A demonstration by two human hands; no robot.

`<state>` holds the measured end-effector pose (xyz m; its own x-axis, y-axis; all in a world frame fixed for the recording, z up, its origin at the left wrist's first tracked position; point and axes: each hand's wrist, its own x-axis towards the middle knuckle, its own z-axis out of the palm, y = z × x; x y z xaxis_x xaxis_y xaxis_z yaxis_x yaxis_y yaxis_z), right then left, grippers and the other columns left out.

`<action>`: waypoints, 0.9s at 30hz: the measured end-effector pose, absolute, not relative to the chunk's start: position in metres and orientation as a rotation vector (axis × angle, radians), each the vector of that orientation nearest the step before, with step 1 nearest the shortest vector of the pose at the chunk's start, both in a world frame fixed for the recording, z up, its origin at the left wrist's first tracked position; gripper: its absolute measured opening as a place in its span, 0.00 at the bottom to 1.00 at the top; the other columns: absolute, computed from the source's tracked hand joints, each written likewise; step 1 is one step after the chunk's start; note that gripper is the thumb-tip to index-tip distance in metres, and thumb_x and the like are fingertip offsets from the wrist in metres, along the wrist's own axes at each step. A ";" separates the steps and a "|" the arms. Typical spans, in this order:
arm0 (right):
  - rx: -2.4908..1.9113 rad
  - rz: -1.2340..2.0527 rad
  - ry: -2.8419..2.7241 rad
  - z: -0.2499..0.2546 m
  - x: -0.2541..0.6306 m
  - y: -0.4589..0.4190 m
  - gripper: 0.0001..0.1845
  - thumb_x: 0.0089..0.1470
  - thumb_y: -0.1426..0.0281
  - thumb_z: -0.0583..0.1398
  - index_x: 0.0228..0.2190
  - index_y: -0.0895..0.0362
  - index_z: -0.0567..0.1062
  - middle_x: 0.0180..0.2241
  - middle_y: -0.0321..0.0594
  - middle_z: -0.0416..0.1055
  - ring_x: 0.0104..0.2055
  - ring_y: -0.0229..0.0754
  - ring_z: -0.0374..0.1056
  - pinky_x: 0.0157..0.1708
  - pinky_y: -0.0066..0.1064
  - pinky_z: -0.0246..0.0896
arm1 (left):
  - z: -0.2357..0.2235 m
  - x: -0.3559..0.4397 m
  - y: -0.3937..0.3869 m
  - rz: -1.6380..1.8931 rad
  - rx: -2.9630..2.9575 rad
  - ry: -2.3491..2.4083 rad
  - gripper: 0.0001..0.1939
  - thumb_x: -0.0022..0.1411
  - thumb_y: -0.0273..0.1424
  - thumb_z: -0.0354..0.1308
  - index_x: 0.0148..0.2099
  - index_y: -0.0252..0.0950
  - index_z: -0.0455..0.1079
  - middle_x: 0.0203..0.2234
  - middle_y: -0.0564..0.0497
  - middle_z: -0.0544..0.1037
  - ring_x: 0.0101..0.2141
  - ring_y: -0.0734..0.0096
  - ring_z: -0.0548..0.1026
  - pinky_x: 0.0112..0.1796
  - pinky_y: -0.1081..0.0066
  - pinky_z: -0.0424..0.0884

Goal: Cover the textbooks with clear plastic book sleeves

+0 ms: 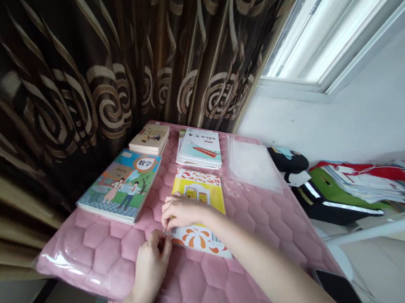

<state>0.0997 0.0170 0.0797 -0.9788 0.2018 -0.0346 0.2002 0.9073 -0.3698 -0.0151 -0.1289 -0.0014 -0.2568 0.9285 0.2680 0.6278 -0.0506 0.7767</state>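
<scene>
A yellow, white and orange book (199,237) lies flat in front of me. My right hand (181,212) reaches across its left part, fingers bent and closed in a pinch at the left edge. Just below, by the book's lower left corner, my left hand (153,255) is pinched closed too. Between the fingertips shows a small bit of thin clear film (165,230); the fingers hide most of it. Left of the hands is a blue-green maths textbook (122,186) on a stack.
A pink quilted cover (244,267) spreads over the table. Behind are a small tan book stack (149,136) and a white-covered stack (203,147). Clear plastic sleeves (253,164) lie at the right. Bags and papers (358,184) stand beyond the right edge; a patterned curtain (184,48) hangs behind.
</scene>
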 end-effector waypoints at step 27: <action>-0.716 0.554 -2.557 0.054 0.112 -0.008 0.07 0.58 0.69 0.61 0.40 0.53 0.78 0.43 0.38 0.75 0.50 0.41 0.64 0.54 0.35 0.56 | 0.022 -0.019 -0.105 0.738 1.631 2.038 0.09 0.66 0.31 0.47 0.35 0.38 0.66 0.26 0.48 0.80 0.29 0.63 0.80 0.24 0.74 0.61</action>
